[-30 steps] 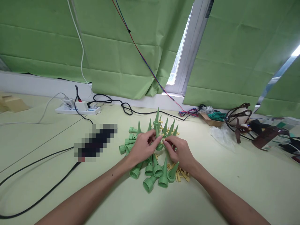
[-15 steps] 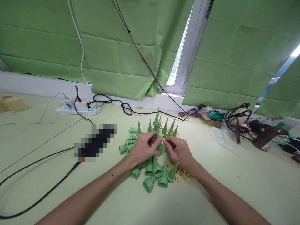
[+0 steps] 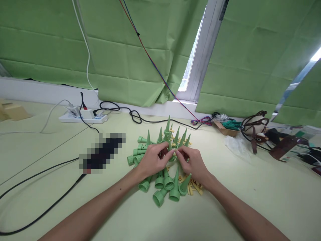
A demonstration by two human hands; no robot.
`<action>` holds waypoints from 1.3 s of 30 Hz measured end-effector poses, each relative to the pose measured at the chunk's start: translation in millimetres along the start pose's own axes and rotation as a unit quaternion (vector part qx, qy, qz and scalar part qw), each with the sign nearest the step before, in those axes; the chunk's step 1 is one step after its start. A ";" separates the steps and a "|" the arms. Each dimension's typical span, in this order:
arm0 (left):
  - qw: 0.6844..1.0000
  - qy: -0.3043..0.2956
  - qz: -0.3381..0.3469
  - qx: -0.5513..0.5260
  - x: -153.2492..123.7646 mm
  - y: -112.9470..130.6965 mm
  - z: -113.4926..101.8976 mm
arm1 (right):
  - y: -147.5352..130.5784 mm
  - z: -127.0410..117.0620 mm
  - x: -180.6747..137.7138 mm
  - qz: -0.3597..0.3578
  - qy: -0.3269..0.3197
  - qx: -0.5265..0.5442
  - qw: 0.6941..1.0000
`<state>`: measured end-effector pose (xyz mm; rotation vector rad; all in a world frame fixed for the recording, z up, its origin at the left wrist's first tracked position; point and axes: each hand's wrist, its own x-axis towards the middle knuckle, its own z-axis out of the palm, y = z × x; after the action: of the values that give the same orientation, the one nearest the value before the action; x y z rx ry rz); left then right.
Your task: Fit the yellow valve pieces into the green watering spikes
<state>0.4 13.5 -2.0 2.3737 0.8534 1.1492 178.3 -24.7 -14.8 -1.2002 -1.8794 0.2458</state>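
1. The left hand (image 3: 155,158) is curling its grip around a green cone (image 3: 170,146), thumb and fingers closing on it; the cone is pointing upward, partly hidden by the fingers.
2. The right hand (image 3: 192,161) is meeting it from the other side, thumb and fingertips drawing close together beside the cone. The fingers are masking that grip, so one cannot tell how tightly it is closing or whether it is pinching anything.
3. The held cone is sitting amid a cluster on the tabletop (image 3: 190,221), well in from the far edge.
4. Upright cones (image 3: 167,129) are standing behind the hands, toward the far edge; loose cones (image 3: 159,198) are lying on the nearer side.
5. Small yellow pieces (image 3: 195,188) are lying in a heap below the right hand.
6. Along the far edge, a white power strip (image 3: 65,118) is resting to the left, and a black cable (image 3: 152,121) is running rightward.
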 end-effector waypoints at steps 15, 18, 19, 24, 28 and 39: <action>0.999 0.003 0.038 0.028 -0.8 0.3 1.7 | -1.8 -1.3 2.6 0.047 0.020 0.026 0.998; 1.000 -0.006 0.027 0.004 -0.9 0.3 0.3 | -3.5 -1.9 2.5 0.053 0.032 0.033 0.998; 1.000 -0.008 0.024 -0.012 -1.1 0.3 -0.1 | -3.9 -1.9 2.4 0.053 0.038 0.036 0.997; 0.994 0.008 -0.034 -0.100 -1.9 0.6 -0.4 | -5.0 -0.8 1.5 0.048 0.068 0.058 0.995; 0.990 0.036 -0.071 -0.119 -0.1 0.3 0.0 | -6.8 -1.7 0.8 0.037 0.090 0.062 0.993; 0.991 -0.044 -0.099 -0.081 1.1 1.0 0.9 | -7.1 -3.4 -1.9 0.016 0.106 0.074 0.991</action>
<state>2.0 13.4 -1.3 2.1380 0.9055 0.9886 176.6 -30.8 -9.8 -1.1115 -1.6303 0.2611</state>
